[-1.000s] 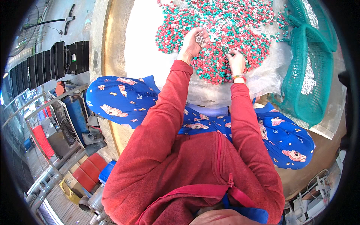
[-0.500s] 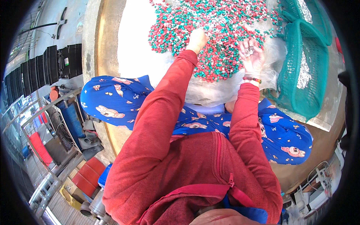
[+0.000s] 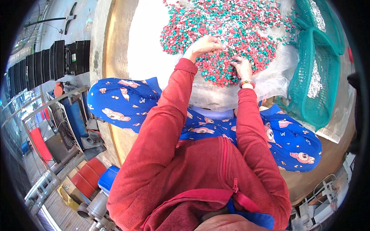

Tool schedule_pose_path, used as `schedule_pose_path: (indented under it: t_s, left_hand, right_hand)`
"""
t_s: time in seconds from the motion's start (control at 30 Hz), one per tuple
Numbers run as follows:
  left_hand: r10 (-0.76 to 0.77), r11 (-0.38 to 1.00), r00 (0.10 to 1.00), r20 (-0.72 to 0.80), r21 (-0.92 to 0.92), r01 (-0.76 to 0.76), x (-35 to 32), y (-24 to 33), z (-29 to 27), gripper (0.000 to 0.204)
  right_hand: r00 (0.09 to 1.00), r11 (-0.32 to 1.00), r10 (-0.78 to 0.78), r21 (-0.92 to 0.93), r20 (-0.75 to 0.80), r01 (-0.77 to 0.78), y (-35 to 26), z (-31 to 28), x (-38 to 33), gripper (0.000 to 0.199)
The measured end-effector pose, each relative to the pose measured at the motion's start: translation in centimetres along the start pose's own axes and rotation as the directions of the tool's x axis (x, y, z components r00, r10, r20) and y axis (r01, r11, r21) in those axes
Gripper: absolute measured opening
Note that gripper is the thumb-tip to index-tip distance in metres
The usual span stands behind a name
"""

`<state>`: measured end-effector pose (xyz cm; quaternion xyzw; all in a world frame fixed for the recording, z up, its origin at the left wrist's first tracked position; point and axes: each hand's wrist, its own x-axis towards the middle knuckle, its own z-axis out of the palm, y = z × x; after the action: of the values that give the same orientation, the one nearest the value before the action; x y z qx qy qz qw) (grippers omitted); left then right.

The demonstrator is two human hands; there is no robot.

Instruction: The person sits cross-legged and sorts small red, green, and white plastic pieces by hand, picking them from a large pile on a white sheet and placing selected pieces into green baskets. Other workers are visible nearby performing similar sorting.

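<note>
A broad heap of small red, green and pale pieces lies mixed with white plastic clips on pale sheeting. My left hand reaches over the heap's middle, its fingertips pinched together beside some clips. Whatever sits between those tips is too small to make out. To the right and a little nearer, my right hand has its palm turned down. Its fingers are apart and touch the pieces, and I see nothing held in them. A beaded bracelet circles the right wrist.
Green plastic baskets stand on the right, with white clips showing in them. Under the heap's near edge is translucent sheeting. My legs in blue patterned trousers flank it. Black stacked crates stand far left.
My right hand has turned from palm up, with white clips in it, to palm down, and moved left onto the heap. My left hand has unclenched from a fist, its fingers now reaching rightward.
</note>
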<state>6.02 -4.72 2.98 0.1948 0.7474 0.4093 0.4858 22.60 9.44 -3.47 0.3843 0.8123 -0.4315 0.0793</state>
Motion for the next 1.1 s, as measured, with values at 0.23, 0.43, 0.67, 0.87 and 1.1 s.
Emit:
schedule_pose_path:
  t_s: [0.23, 0.43, 0.67, 0.87, 1.1]
  left_hand:
    - [-0.079, 0.989, 0.997, -0.003, 0.124, 0.079, -0.3, 0.5, -1.7, 0.03]
    - [-0.241, 0.944, 0.97, 0.021, 0.239, 0.229, 0.1, 0.6, -1.7, 0.036]
    - [0.011, 0.857, 0.983, 0.186, -0.508, 0.086, -0.7, 1.4, -1.6, 0.035]
    - [0.488, 0.455, 0.873, 0.025, -0.861, -0.23, -2.3, 3.7, -1.9, 0.026]
    - [0.225, 0.851, 0.957, 0.185, -0.515, -0.101, -1.1, 2.3, 0.3, 0.031]
  right_hand:
    - [0.999, 0.925, 0.014, 0.379, -0.046, 0.005, -0.3, -0.4, 1.3, 0.016]
    - [1.0, 1.0, -0.003, 0.013, -0.003, 0.003, 0.7, -0.3, 0.8, 0.019]
    - [0.994, 0.961, 0.035, 0.276, -0.101, -0.006, -1.0, -0.4, -0.4, 0.015]
    - [0.897, -0.073, -0.415, 0.977, 0.151, -0.199, -3.8, -6.9, -0.2, 0.011]
    - [0.795, -0.195, -0.602, 0.952, 0.074, -0.236, -4.7, -9.5, -0.8, 0.024]
